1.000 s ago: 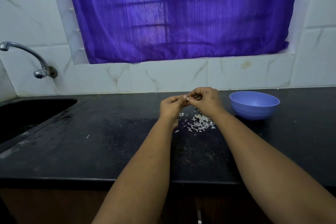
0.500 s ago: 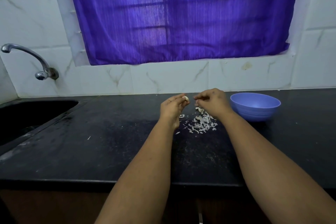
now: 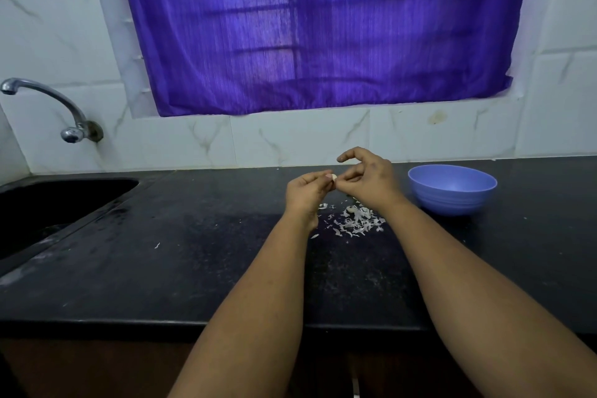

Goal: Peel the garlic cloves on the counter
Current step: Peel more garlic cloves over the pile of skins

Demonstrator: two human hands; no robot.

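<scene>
Head view looked down over a black stone counter (image 3: 200,268) with both bare forearms reaching out from the near edge. The left hand (image 3: 307,192) was raised above the counter, its fingers curled and its fingertips pinching a small pale garlic clove (image 3: 333,176) at the top. The right hand (image 3: 368,179) met it from the right, thumb and a bent finger closed on the clove's right side, while its index finger (image 3: 350,153) arched up clear of the clove. So the clove sat between the two hands, held in the air above the counter's far half. Just near of the hands and under the right wrist lay a scatter of white garlic skins (image 3: 355,221) on the counter, with a few stray flakes to the left. A blue plastic bowl (image 3: 452,189) stood upright on the counter to the right of the right hand, near it and apart; whatever it held could not be made out. At far left a dark sink (image 3: 48,203) was set into the counter, with a chrome tap (image 3: 55,107) fixed to the marble-tiled wall (image 3: 290,136) above it. A purple curtain (image 3: 316,26) covered the window behind the counter.
</scene>
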